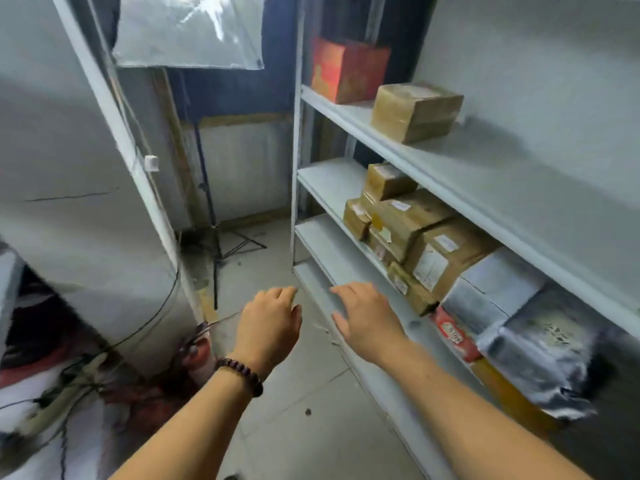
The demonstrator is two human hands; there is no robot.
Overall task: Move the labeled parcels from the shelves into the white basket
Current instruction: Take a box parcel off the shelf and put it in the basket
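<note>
Reaching forward side by side, palms down, are both bare hands.

- left hand (268,327): grip slack, fingers loosely curled, nothing held. It hangs over the tiled floor (294,393), just off the front of the shelving. A dark beaded bracelet (240,375) sits on the wrist.
- right hand (367,320): grip likewise slack and empty, with the fingers lightly bent. It is above the front lip of a lower shelf; whether it touches cannot be told.
- white metal shelving unit (519,174): stands to the right, with several tiers running away from the camera.
- labeled parcels (419,237): a cluster of brown cardboard boxes bearing white labels. They are stacked and leaning against one another on the tier just right of the right hand, near it but apart from it.
- white carton (498,289): beside the cluster, nearer the camera.
- red packet (453,334): lies flat, just in front of the carton.
- grey poly mailer bags (540,344): crumpled and overhanging the shelf edge. There is writing on one, too blurred to read.
- taped brown box (415,110): alone on the tier above.
- red-orange box (348,69): further back on that same tier, near the upright.
- black tripod stand (214,237): on the floor at the far end of the aisle, between the two shelving units.
- clear plastic sheet (190,29): hangs above the stand.
- loose cables (86,375): lower left, amid blurred clutter.
</note>
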